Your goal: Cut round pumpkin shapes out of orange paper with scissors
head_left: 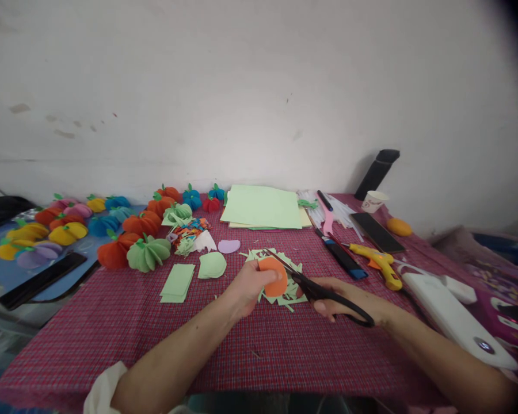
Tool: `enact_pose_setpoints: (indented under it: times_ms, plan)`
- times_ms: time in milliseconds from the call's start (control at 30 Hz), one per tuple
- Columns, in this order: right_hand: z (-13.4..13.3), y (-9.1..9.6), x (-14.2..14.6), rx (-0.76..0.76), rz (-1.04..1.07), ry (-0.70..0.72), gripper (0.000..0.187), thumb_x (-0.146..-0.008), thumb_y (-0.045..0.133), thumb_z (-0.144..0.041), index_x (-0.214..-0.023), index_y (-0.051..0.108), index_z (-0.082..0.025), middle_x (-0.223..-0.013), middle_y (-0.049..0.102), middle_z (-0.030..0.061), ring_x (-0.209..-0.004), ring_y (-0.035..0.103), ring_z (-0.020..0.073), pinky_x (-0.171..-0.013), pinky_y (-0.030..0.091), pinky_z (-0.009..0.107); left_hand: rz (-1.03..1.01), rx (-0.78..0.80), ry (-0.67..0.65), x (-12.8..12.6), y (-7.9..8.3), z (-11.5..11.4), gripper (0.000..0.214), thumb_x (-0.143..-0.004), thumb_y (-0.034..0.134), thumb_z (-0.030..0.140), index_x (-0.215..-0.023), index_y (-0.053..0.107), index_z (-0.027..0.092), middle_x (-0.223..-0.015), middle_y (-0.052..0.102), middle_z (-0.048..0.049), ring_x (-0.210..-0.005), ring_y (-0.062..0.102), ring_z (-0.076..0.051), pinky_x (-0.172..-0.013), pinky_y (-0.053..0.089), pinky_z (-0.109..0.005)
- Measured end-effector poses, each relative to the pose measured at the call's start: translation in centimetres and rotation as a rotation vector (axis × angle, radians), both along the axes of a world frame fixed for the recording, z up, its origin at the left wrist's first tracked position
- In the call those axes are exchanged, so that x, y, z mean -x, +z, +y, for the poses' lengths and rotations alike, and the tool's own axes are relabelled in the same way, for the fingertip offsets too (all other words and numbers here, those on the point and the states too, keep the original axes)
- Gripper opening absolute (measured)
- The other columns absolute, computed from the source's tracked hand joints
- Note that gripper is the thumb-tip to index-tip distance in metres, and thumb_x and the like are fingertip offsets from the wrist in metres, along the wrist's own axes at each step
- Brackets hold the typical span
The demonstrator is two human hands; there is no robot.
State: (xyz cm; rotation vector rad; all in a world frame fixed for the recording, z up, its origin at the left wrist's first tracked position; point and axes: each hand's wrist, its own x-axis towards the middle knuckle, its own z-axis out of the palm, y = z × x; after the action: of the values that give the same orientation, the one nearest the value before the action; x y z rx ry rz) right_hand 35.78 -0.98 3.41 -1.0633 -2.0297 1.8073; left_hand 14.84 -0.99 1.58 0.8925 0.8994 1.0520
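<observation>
My left hand (252, 286) pinches a rounded orange paper piece (274, 279) between thumb and fingers, above a heap of pale green paper scraps (292, 294). In my right hand (334, 296) are black-handled scissors (323, 292), their blades pointing up and left along the upper edge of the orange paper. Whether the blades touch the paper I cannot tell. Left of the scraps lie rounded green paper pieces (212, 265), a purple piece (229, 246) and a stack of green rectangles (178, 282).
Several folded-paper pumpkins (148, 253) fill the left side. Green sheets (263, 207) lie by the wall. To the right are a yellow glue gun (377, 261), a utility knife (344, 259), a phone (377, 232), a paper cup (374, 200) and a white device (455, 316).
</observation>
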Motion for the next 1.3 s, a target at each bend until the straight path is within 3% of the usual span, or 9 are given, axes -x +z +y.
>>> enact_pose_setpoints:
  times_ms: [633,1300]
  plan:
    - [-0.2,-0.8,0.2,0.022,0.054,-0.063,0.031,-0.074,0.055,-0.039,-0.092,0.054,-0.013,-0.057,0.044,-0.0039,-0.047,0.041,0.0056,-0.045,0.035,0.018,0.006,0.012,0.004,-0.1,0.3,-0.2,0.007,-0.054,0.06,0.014,-0.06,0.059,0.01,-0.055,0.056,-0.0006,-0.05,0.048,-0.009,-0.053,0.036,-0.023]
    - [0.5,-1.1,-0.5,0.046,0.008,-0.046,0.036,-0.071,0.057,-0.041,-0.093,0.055,-0.012,-0.054,0.044,-0.0047,-0.043,0.039,0.0051,-0.042,0.035,0.018,0.043,-0.007,-0.043,0.0,-0.1,-0.1,0.009,-0.056,0.059,0.015,-0.063,0.059,0.01,-0.058,0.055,-0.0013,-0.052,0.048,-0.01,-0.053,0.035,-0.023]
